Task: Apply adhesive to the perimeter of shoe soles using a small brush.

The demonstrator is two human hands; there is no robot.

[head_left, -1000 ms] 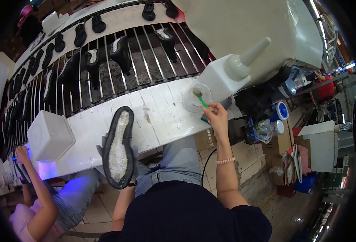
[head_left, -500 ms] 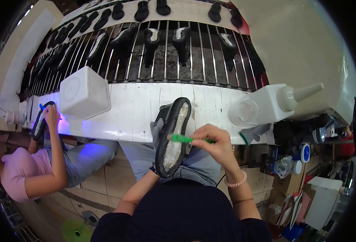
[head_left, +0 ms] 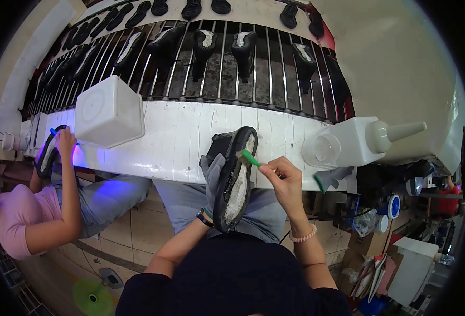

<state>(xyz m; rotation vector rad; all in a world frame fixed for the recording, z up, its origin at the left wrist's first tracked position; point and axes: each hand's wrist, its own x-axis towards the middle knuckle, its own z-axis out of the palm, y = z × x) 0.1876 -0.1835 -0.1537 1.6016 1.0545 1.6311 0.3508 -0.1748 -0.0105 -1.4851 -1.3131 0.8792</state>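
A black shoe upper is held bottom up at the bench's near edge, a whitish strip running along its middle. My left hand, in a grey glove, grips it from the left side; part of the hand is hidden behind the shoe. In my bare right hand is a small green-handled brush, pinched between thumb and fingers. Its bristles touch the bottom near the shoe's far end, beside the whitish strip. On the bench to the right lie a clear cup and a white squeeze bottle with a long nozzle.
A white square container stands at left on the white bench. Beyond runs a roller conveyor with several black uppers, then a row of soles. A grey glove lies at right. A co-worker brushes another shoe at left.
The brush has moved from the middle of the shoe's bottom toward its far end. My left hand and the shoe have shifted slightly right.
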